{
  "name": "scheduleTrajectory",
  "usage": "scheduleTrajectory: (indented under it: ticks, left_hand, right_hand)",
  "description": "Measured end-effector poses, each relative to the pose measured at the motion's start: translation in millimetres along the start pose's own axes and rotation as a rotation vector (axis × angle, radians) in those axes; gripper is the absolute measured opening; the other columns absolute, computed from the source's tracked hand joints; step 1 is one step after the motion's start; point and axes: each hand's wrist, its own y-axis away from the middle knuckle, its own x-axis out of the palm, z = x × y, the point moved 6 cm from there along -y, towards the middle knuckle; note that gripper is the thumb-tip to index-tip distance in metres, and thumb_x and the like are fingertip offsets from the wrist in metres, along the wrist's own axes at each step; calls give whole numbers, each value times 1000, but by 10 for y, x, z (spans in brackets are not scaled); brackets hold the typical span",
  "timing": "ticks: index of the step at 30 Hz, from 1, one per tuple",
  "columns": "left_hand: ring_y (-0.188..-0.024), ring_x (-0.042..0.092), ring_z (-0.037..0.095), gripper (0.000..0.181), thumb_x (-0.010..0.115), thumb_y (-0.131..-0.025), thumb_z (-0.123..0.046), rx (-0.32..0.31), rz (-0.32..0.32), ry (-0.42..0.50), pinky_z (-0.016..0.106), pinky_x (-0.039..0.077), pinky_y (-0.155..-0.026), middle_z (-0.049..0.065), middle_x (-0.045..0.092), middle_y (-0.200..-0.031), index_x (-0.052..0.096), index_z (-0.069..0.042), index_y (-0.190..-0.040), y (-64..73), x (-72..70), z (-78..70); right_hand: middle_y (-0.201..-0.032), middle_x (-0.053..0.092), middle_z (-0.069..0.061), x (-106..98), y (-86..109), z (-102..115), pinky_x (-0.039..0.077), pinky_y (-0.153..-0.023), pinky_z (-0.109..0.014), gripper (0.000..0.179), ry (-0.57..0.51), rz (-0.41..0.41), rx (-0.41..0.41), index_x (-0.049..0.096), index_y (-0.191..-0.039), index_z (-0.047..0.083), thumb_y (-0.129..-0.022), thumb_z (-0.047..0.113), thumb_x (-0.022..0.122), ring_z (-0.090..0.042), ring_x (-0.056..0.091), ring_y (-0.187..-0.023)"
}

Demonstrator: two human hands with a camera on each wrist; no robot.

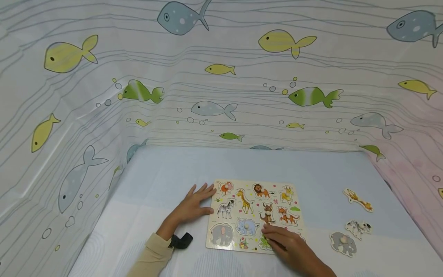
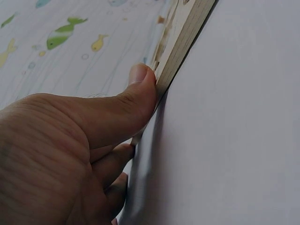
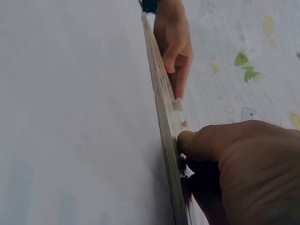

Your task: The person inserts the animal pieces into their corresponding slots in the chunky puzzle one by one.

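Observation:
A wooden animal puzzle board (image 1: 238, 248) lies flat on the table. My left hand (image 1: 194, 206) rests at its left edge, fingers spread and thumb touching the side; the left wrist view shows the thumb (image 2: 138, 89) against the edge. My right hand (image 1: 290, 246) is over the board's lower right, thumb and fingers pinched at a green puzzle piece (image 1: 264, 243). That piece is mostly covered, so its animal is hidden. In the right wrist view, the right thumb (image 3: 190, 140) is bent close to the board's face. Near the right hand sits a hippo piece (image 1: 246, 227) with a knob.
Right of the board lie a loose giraffe piece (image 1: 360, 201), a zebra piece (image 1: 358, 228) and an elephant piece (image 1: 343, 244). The board shows matching giraffe, zebra and elephant pictures. A fish-patterned cloth (image 1: 214, 88) surrounds the pale table (image 1: 180, 165).

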Motion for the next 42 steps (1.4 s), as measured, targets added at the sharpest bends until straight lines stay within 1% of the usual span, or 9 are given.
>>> scheduleTrajectory:
  ticks: [11,16,19,24,25,27,32,38,42]
  left_hand:
    - [-153,24,36,75,76,-85,-33,6,-7,-8,60,-1,-125,10,36,-160,46,-9,-150,-8,3,14]
    - [-153,23,35,76,76,-85,-34,-5,1,3,60,-1,-125,9,35,-160,45,-10,-150,7,8,24]
    - [-154,21,33,76,76,-85,-34,-21,12,4,57,-3,-126,7,33,-161,44,-11,-151,14,13,35]
    - [-154,20,33,77,76,-85,-33,-14,8,4,57,-3,-126,6,33,-161,44,-11,-151,9,11,33]
    - [-154,21,33,76,76,-85,-33,-10,6,3,58,-3,-126,7,33,-161,44,-11,-151,8,10,32]
    - [-154,21,33,76,76,-85,-33,-10,4,3,58,-3,-126,7,34,-161,44,-11,-151,7,7,32]
    - [-154,22,34,76,76,-85,-33,-12,-1,4,57,-3,-126,7,35,-161,45,-10,-150,2,5,27]
    - [-154,21,34,76,76,-85,-34,-15,0,7,58,-3,-126,7,34,-161,45,-10,-150,2,6,31]
    - [-154,21,33,76,76,-85,-35,-17,1,5,57,-3,-126,7,35,-161,45,-11,-151,-5,11,32]
  right_hand:
    - [-126,69,-1,-7,-26,55,46,-101,-10,37,101,14,-45,74,-115,9,-78,4,80,-19,68,-114]
    - [-128,68,-3,-43,-49,78,44,-102,-7,42,33,0,-22,72,-119,8,-78,2,81,-20,67,-115]
    - [-128,67,-9,-149,-83,79,44,-87,1,45,-65,-59,-15,70,-122,6,-78,-2,80,-9,67,-104]
    - [-123,70,-14,-548,-108,-27,45,-96,-4,53,-112,-223,-1,70,-121,6,-72,-11,78,-4,65,-112]
    - [-122,71,-13,-648,-98,-67,44,-102,-8,54,-99,-245,19,70,-121,7,-71,-13,78,-8,63,-121]
    - [-121,71,-9,-840,-61,-169,41,-105,-8,54,-54,-263,105,70,-122,9,-73,-13,77,-2,60,-124]
    - [-115,72,4,-1255,122,-487,42,-94,1,43,28,-261,397,71,-121,10,-82,-9,74,16,58,-109]
    - [-118,65,28,-1658,441,-921,44,-82,4,33,4,-273,676,67,-128,10,-95,12,68,23,55,-104]
    - [-116,66,31,-1853,648,-1201,46,-77,2,37,-58,-333,818,65,-130,2,-98,21,66,22,57,-101]
